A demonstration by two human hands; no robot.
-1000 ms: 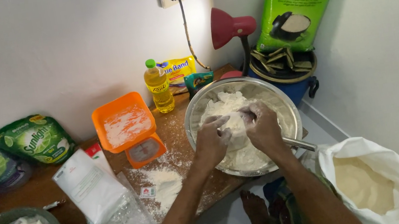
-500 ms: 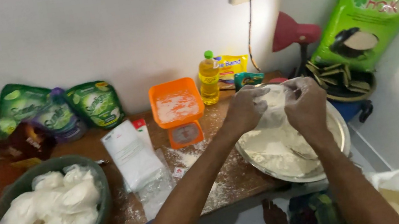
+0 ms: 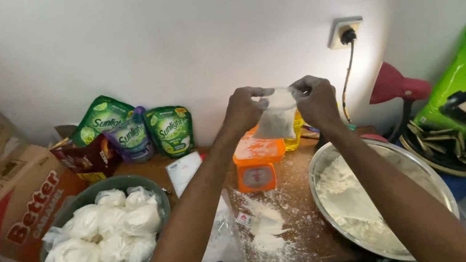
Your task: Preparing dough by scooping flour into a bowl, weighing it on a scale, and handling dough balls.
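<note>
Two big bowls sit closest, one on each side. The green bowl (image 3: 158,189) on the near left is piled with tied white bags (image 3: 109,235). The metal bowl (image 3: 319,164) on the near right holds loose flour (image 3: 349,193). Between them the brown table (image 3: 306,216) is dusted with spilled flour, and its front edge is very near.

Farther back stands an orange scale (image 3: 256,161). Above it, both hands hold up a small clear bag (image 3: 277,117) with flour inside. The left hand (image 3: 242,111) pinches the top of the bag on one side. The right hand (image 3: 317,101) pinches the other side. The fingers are pressed tight on the thin plastic.

The bag looks soft, floppy and light. It is probably slippery with flour dust, so the top rim is the best place to grip.

There is open air above the scale. Green pouches (image 3: 149,132) line the far wall on the left, and a red lamp (image 3: 394,87) crowds the far right.
</note>
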